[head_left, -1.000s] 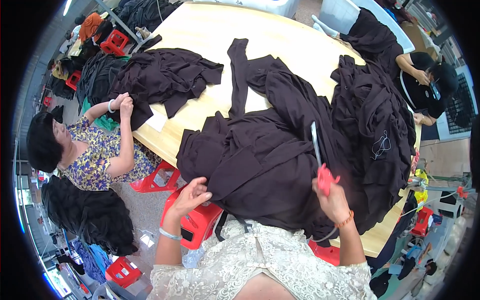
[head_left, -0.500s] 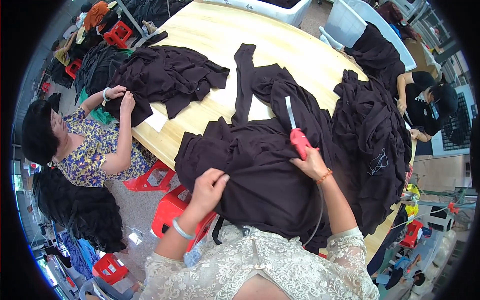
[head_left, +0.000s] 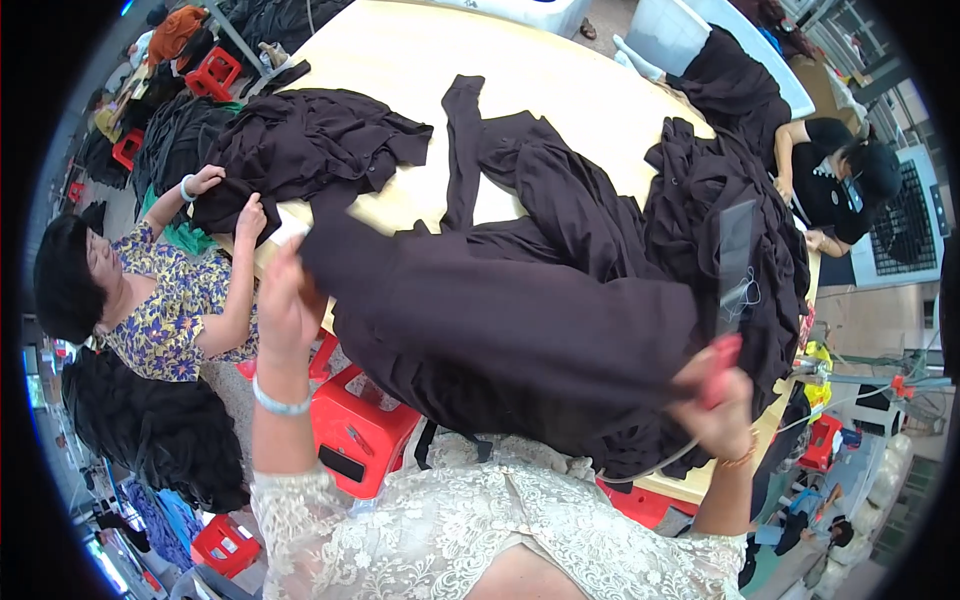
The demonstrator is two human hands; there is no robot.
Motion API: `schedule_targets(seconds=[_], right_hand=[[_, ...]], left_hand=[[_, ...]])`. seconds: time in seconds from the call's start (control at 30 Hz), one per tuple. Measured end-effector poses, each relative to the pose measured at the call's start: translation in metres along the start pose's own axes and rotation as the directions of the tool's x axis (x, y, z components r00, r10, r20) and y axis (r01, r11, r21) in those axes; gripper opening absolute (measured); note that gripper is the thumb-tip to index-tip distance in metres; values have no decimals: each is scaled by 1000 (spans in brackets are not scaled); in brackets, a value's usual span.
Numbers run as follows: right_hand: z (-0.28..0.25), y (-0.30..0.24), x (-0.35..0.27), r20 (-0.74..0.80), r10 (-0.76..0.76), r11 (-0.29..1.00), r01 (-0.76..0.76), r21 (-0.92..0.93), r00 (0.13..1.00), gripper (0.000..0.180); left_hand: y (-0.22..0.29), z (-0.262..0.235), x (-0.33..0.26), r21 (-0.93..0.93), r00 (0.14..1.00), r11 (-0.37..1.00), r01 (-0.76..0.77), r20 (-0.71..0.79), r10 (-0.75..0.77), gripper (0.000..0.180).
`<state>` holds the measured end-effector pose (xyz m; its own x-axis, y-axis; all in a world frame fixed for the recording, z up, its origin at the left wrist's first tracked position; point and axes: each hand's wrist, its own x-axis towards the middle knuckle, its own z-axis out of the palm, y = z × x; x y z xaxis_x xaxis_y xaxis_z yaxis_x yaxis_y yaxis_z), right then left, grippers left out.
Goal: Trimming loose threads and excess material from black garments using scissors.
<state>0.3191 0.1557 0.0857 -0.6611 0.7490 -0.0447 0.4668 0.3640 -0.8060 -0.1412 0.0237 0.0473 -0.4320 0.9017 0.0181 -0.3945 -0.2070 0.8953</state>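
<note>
A dark garment [head_left: 500, 320], smeared by motion, is stretched in the air between my two hands over the near table edge. My left hand [head_left: 290, 305] grips its left end, raised beside the co-worker. My right hand [head_left: 720, 410], blurred, is closed round a red-handled tool [head_left: 722, 368] with a long, straight metal tip pointing up and away. A thin grey hose or cord trails from the tool. The garment's right end meets my right fingers; whether they pinch it is hidden by blur. More dark cloth [head_left: 440, 390] lies beneath, hanging toward my lap.
On the pale wooden table [head_left: 400, 50] lie a dark garment pile [head_left: 310, 140] at left and another [head_left: 720, 220] at right. A co-worker [head_left: 160, 290] handles cloth at left; another person [head_left: 840, 180] works at right. Red stools [head_left: 365, 430] stand below. Behind is a white bin [head_left: 670, 40].
The garment has been lifted and spread between my hands. My left hand has moved up and left; my right hand, with the tool, has swung right and nearer to me.
</note>
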Motion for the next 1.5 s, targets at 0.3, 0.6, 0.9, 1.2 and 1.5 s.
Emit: schedule_targets(seconds=[0.3,0.6,0.9,1.2,1.5], right_hand=[[116,41,-67,389,348,908,-203,-366,853,20],[103,35,-41,-121,253,777,-276,-565,960,25],[102,16,-11,7,127,970,-122,-211,992,27],[90,8,22,374,149,964,-50,-260,916,24],[78,-16,37,561,198,938,11,-347,804,23]], left_hand=[[-103,-64,-149,815,940,468,341,-299,-164,12],[-119,46,-85,957,985,269,-104,63,159,38],[-127,60,-55,945,943,231,231,-160,-290,37],[-139,58,-51,908,963,341,241,-181,-201,29],[-143,44,-61,877,998,480,13,15,-55,13]])
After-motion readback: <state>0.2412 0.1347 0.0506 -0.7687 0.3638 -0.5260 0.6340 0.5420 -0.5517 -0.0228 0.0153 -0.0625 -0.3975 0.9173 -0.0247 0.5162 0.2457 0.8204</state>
